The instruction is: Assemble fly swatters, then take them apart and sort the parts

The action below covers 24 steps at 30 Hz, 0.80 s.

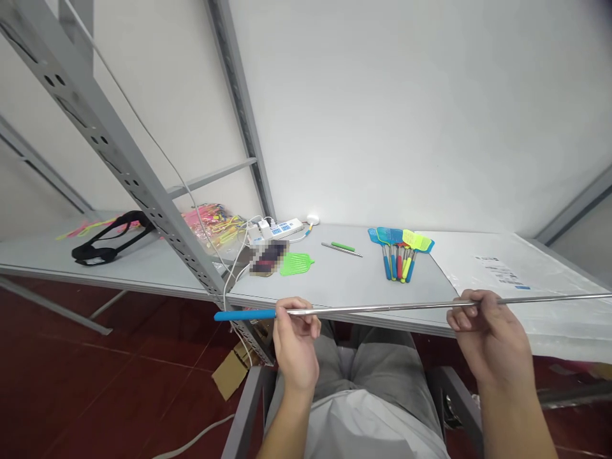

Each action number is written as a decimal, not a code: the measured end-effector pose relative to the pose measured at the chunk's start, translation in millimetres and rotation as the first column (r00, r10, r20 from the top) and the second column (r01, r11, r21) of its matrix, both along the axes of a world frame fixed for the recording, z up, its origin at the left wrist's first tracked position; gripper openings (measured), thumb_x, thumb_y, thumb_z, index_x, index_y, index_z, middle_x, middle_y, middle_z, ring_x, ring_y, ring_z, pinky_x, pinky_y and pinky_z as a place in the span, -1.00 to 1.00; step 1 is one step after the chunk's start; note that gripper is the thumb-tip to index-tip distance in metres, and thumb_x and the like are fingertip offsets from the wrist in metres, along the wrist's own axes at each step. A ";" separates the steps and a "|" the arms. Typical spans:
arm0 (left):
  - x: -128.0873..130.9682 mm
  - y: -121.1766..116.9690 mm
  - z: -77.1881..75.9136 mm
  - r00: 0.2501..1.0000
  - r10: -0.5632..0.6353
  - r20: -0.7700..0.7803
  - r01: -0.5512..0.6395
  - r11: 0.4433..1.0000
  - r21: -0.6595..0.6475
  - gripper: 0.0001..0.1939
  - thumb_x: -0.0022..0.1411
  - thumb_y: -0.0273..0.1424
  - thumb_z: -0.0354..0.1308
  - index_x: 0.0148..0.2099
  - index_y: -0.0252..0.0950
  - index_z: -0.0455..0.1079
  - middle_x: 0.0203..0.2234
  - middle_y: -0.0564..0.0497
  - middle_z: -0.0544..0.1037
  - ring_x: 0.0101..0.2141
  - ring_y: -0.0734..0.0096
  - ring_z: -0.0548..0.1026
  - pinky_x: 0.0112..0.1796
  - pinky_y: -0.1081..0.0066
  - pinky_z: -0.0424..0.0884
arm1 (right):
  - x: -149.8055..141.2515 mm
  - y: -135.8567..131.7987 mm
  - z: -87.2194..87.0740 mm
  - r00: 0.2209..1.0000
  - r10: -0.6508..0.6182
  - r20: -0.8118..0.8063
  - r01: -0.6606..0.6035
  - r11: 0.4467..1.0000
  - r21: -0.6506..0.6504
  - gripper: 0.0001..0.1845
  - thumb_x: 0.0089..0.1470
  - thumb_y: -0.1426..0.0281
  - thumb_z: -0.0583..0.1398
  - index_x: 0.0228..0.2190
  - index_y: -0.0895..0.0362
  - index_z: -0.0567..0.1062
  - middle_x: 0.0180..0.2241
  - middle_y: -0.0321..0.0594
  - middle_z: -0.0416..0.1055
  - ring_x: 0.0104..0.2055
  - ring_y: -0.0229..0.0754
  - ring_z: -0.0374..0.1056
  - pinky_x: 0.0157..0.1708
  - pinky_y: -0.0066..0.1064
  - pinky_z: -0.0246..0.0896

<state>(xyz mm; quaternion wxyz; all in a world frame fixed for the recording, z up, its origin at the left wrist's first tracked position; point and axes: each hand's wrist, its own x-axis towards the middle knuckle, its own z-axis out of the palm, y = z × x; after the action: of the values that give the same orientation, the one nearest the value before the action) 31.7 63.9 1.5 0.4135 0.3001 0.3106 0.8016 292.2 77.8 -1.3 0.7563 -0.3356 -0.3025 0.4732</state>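
**Metal rod (pixel 392 308) with blue handle (pixel 245 315), held in both hands at the counter (pixel 344 280)**

The rod lies nearly level across the counter's near edge; its left end carries the handle, and its right end runs out of view. The left hand (pixel 297 347) has its grip clamped on the rod just beside the handle; the right hand (pixel 495 335) has its grip clamped farther along, thumb against fingers. Beyond the rod's middle, a green stick (pixel 343 245) and a short metal stick (pixel 342 250) lie side by side. To their right, beyond the rod, fly swatters (pixel 400 264) form a fan, handles toward it. Beyond the rod's right part lies a printed white sheet (pixel 473 252). Beyond its left part are a green swatter head (pixel 296 264), a pixelated item (pixel 270 257) and a power strip (pixel 285 227). Farther left of the rod lie a black strapped item (pixel 98 254) and a colourful bundle (pixel 217 223).
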 end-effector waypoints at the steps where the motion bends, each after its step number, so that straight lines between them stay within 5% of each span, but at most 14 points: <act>1: -0.8 0.2 0.3 1.000 0.005 0.023 -0.005 1.000 -0.004 -0.66 0.38 -0.13 -0.07 -0.31 -0.25 0.31 -0.51 0.10 0.30 -0.63 0.57 0.25 -0.57 0.48 0.19 | 0.7 0.3 0.3 1.000 0.001 -0.003 -0.001 1.000 -0.006 -0.84 0.13 0.30 0.23 -0.41 0.13 0.42 -0.51 -0.39 0.16 -0.58 -0.39 0.14 -0.57 -0.49 0.11; 14: -32.6 23.4 -6.5 0.962 0.147 0.229 -0.122 0.985 -0.120 -0.73 0.28 -0.16 0.14 -0.30 -0.28 0.28 -0.57 0.19 0.23 -0.68 0.63 0.17 -0.61 0.53 0.16 | 12.4 14.0 -14.0 0.980 -0.200 0.020 0.201 0.976 -0.080 -0.72 0.09 0.14 0.25 -0.34 0.10 0.47 -0.58 -0.39 0.20 -0.60 -0.35 0.11 -0.56 -0.44 0.08; 24: -64.4 52.6 -20.2 0.916 0.310 0.255 -0.240 0.932 -0.271 -0.71 0.37 -0.21 -0.04 -0.34 -0.27 0.27 -0.55 0.12 0.33 -0.62 0.53 0.23 -0.59 0.50 0.27 | 17.0 29.2 -18.3 0.970 -0.242 0.007 0.240 0.962 -0.128 -0.66 0.13 0.08 0.19 -0.29 0.11 0.49 -0.55 -0.37 0.24 -0.57 -0.34 0.17 -0.54 -0.44 0.14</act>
<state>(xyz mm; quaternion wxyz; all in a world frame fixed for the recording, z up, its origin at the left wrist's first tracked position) -32.7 116.6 -18.7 0.3700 0.0799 0.3774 0.8452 309.2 106.9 -19.6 0.7864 -0.4157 -0.2251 0.3975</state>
